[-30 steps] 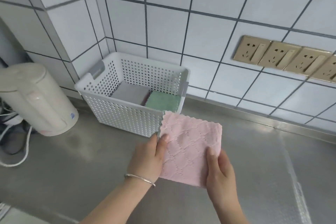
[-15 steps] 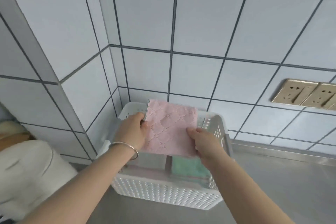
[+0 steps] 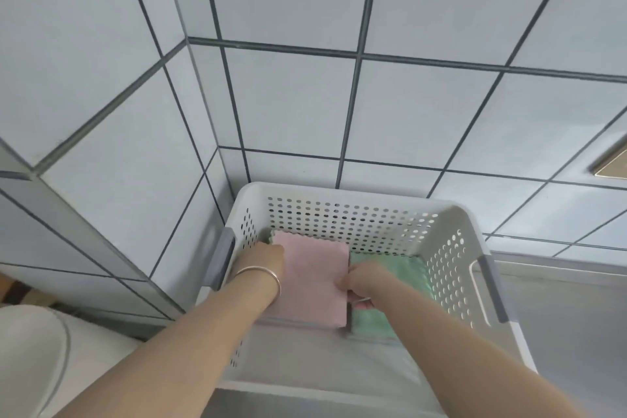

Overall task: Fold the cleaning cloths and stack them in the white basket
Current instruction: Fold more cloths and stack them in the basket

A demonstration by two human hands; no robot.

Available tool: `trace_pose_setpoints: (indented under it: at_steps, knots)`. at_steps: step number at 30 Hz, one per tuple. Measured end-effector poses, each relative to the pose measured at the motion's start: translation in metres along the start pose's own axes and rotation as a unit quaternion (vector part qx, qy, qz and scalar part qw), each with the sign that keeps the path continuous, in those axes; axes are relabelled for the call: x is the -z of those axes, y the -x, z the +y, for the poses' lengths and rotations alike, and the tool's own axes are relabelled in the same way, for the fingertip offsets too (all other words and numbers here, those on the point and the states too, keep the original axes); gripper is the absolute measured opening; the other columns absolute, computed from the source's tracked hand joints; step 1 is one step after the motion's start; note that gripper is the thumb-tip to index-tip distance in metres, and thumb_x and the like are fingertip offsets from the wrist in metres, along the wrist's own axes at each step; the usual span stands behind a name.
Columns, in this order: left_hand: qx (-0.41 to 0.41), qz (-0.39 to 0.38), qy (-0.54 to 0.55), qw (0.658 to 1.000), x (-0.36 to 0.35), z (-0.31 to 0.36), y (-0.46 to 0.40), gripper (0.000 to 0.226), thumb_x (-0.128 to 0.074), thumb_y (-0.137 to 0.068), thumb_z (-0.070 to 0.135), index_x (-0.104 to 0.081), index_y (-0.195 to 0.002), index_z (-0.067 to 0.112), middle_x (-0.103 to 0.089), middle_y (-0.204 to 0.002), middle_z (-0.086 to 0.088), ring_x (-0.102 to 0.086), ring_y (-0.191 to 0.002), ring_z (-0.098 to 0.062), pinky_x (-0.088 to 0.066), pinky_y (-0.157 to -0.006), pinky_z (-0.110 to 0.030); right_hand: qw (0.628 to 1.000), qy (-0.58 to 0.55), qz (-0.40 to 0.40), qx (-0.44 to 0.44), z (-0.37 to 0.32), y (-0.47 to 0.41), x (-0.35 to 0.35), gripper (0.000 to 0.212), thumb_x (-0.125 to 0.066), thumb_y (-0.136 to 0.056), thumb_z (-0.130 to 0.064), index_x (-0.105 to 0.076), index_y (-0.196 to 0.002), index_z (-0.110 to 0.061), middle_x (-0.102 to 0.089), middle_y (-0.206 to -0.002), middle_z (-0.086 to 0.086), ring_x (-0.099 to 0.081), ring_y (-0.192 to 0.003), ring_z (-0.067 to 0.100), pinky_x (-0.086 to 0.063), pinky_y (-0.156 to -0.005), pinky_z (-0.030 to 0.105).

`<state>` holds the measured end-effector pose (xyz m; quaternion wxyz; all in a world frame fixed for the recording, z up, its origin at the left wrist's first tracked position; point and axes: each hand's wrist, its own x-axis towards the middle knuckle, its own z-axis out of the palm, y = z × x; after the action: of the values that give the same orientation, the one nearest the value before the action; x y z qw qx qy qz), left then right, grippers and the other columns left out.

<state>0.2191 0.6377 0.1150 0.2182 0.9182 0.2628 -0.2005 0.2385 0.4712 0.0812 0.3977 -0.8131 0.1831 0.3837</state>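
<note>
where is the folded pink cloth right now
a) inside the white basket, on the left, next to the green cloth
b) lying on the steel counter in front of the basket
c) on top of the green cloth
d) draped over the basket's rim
a: the pink cloth lies flat inside the white basket, left of the green cloth, with both hands on its edges.

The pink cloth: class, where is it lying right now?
In the head view, the pink cloth lies inside the white basket, on its left side beside the green cloth, with both hands on it.
</note>
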Motion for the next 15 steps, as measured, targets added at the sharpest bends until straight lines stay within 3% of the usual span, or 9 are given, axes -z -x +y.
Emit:
trace_pose_setpoints:
  at_steps: [1,3,8,10,12,15]
  knots:
    - [-0.005,-0.003,-0.027,1.0,0.0,0.002,-0.001,0.028,-0.037,-0.096,0.015,-0.058,-0.112,0.005,-0.06,-0.113,-0.014,-0.058,-0.099,-0.026,-0.044,-0.081,-0.031,1.0,0.01,0.001,-0.001,-0.001,-0.003,-0.003,0.029,-0.056,-0.091,-0.014,-0.056,-0.118,-0.004,-0.058,-0.094,0.01,-0.056,-0.077,0.018,-0.047,-0.061,0.025]
    - [0.002,-0.009,-0.038,0.999,-0.006,0.002,-0.006,0.032,-0.035,-0.098,0.011,-0.053,-0.123,0.003,-0.054,-0.128,-0.013,-0.052,-0.117,-0.027,-0.042,-0.095,-0.033,1.0,0.016,0.014,-0.005,-0.002,-0.008,-0.005,0.029,-0.058,-0.09,-0.014,-0.056,-0.117,-0.003,-0.058,-0.094,0.011,-0.056,-0.081,0.022,-0.049,-0.064,0.028]
    - [-0.007,-0.037,-0.11,0.993,-0.012,-0.001,-0.018,0.033,-0.034,-0.096,0.01,-0.053,-0.123,0.002,-0.053,-0.128,-0.014,-0.051,-0.118,-0.029,-0.041,-0.101,-0.037,1.0,0.025,0.009,-0.009,-0.004,-0.016,-0.013,0.03,-0.062,-0.087,-0.014,-0.057,-0.114,-0.003,-0.065,-0.106,0.014,-0.062,-0.08,0.023,-0.053,-0.057,0.025]
    - [-0.027,-0.029,-0.13,0.991,-0.013,-0.001,-0.015,0.036,-0.033,-0.093,0.001,-0.049,-0.125,0.002,-0.052,-0.127,-0.014,-0.051,-0.116,-0.029,-0.042,-0.1,-0.038,0.999,0.039,0.016,-0.003,-0.003,-0.018,-0.014,0.028,-0.062,-0.086,-0.016,-0.057,-0.11,-0.003,-0.066,-0.104,0.015,-0.063,-0.077,0.022,-0.055,-0.06,0.026]
    - [-0.056,0.012,-0.142,0.988,-0.018,-0.002,-0.018,0.038,-0.033,-0.091,0.0,-0.044,-0.128,0.003,-0.049,-0.127,-0.014,-0.051,-0.113,-0.03,-0.045,-0.094,-0.037,0.996,0.082,0.036,0.013,-0.005,-0.016,-0.012,0.02,-0.062,-0.087,-0.019,-0.058,-0.096,-0.003,-0.065,-0.088,0.011,-0.061,-0.07,0.022,-0.057,-0.067,0.029]
    - [-0.156,0.064,-0.243,0.955,-0.024,0.004,-0.01,0.036,-0.036,-0.092,0.004,-0.042,-0.127,0.005,-0.041,-0.128,-0.011,-0.047,-0.113,-0.031,-0.044,-0.079,-0.036,0.983,0.177,0.037,0.025,-0.012,-0.008,-0.009,0.015,-0.049,-0.093,-0.019,-0.05,-0.087,-0.005,-0.054,-0.068,0.006,-0.063,-0.078,0.026,-0.055,-0.083,0.031]
